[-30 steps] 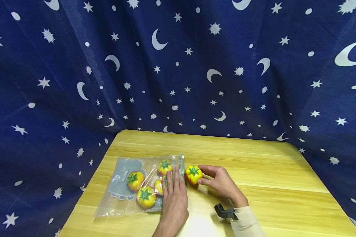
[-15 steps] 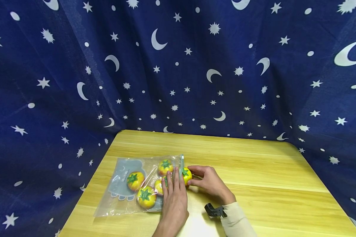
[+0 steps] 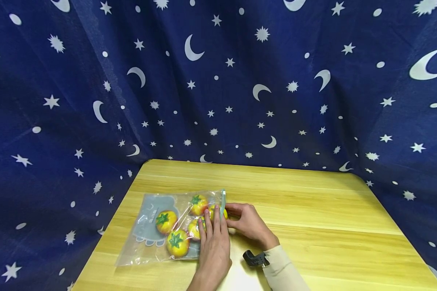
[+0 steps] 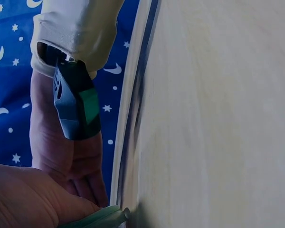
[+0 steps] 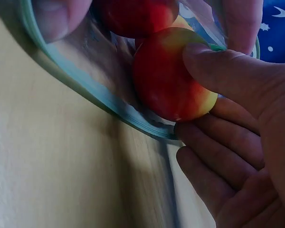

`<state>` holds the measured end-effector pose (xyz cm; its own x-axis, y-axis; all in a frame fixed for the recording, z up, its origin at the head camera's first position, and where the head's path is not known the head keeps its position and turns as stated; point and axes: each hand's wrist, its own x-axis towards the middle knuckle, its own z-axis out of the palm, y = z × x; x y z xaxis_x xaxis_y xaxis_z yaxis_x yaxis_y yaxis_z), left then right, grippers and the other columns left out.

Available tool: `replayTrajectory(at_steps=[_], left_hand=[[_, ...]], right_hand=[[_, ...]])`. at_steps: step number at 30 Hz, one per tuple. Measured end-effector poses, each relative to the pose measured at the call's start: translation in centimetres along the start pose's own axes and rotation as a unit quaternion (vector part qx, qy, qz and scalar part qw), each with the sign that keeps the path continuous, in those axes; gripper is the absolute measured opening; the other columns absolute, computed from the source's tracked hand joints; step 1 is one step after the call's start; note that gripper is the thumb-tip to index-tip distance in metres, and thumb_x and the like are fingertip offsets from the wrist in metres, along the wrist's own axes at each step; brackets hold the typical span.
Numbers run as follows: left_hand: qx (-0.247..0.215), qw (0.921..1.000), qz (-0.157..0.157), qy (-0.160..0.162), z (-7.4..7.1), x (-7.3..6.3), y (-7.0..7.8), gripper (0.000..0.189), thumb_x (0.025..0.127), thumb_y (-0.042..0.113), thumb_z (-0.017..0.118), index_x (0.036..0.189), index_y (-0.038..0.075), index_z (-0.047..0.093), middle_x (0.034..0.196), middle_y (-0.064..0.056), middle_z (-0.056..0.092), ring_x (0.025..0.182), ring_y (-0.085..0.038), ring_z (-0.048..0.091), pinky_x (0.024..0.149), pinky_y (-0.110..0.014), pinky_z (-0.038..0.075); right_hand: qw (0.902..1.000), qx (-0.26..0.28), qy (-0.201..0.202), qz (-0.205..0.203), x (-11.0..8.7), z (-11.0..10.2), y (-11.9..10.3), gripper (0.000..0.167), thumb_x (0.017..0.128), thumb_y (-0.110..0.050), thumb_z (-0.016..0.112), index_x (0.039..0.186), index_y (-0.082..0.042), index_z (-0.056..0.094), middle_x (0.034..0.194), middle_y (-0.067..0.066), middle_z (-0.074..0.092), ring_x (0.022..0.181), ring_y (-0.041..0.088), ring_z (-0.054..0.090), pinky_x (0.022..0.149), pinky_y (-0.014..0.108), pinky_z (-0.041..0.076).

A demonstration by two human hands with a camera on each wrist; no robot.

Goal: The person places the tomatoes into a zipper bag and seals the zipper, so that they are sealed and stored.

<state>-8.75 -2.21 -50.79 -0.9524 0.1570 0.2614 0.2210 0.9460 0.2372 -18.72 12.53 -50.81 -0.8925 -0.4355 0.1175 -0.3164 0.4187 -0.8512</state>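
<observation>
A clear zip bag [image 3: 132,250] with a pale blue printed pattern lies on the table. Inside it are several yellow-red toy fruits [image 3: 177,243] with green leafy tops, like persimmons. My left hand [image 3: 215,247] rests at the bag's mouth on the right, fingers straight and spread; its thumb is at the green zip edge in the left wrist view. With thumb and fingers my right hand [image 3: 253,226] holds another toy fruit [image 5: 168,78] in the bag's mouth, beside a red toy fruit [image 5: 137,14]. In the head view the left fingers partly cover the held fruit.
The wooden table [image 3: 313,226] extends to the right and behind the bag. A dark blue curtain [image 3: 233,89] with moons and stars hangs around its back and sides. A black wrist device [image 3: 254,258] sits at the right sleeve.
My right hand has moved left, taking the toy fruit from beside the bag into its mouth. Fruits near the opening have shifted slightly left. The left hand has stayed in place.
</observation>
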Motion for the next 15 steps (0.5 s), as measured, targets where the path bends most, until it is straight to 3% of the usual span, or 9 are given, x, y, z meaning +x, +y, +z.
replayTrajectory(at_steps=[9, 15], left_hand=[[-0.01, 0.9999, -0.002, -0.007, -0.11, 0.04, 0.06, 0.098, 0.07, -0.01, 0.089, 0.159, -0.009, 0.047, 0.18, -0.027, 0.021, 0.164, -0.057, 0.021, 0.129, -0.072, 0.026], [0.001, 1.0, -0.004, -0.009, -0.19, 0.07, 0.04, 0.099, 0.069, -0.007, 0.092, 0.158, -0.008, 0.049, 0.18, -0.026, 0.023, 0.164, -0.056, 0.022, 0.129, -0.071, 0.027]], right_hand=[[0.9997, -0.01, 0.008, 0.018, -0.56, -0.62, 0.1, 0.054, 0.095, -0.026, 0.088, 0.143, -0.006, 0.072, 0.139, 0.011, 0.076, 0.128, 0.028, 0.074, 0.112, 0.044, 0.057], [0.9996, -0.013, 0.018, 0.017, -0.83, -0.94, 0.36, 0.052, 0.095, -0.022, 0.088, 0.141, -0.003, 0.073, 0.135, 0.012, 0.078, 0.125, 0.029, 0.076, 0.11, 0.041, 0.058]])
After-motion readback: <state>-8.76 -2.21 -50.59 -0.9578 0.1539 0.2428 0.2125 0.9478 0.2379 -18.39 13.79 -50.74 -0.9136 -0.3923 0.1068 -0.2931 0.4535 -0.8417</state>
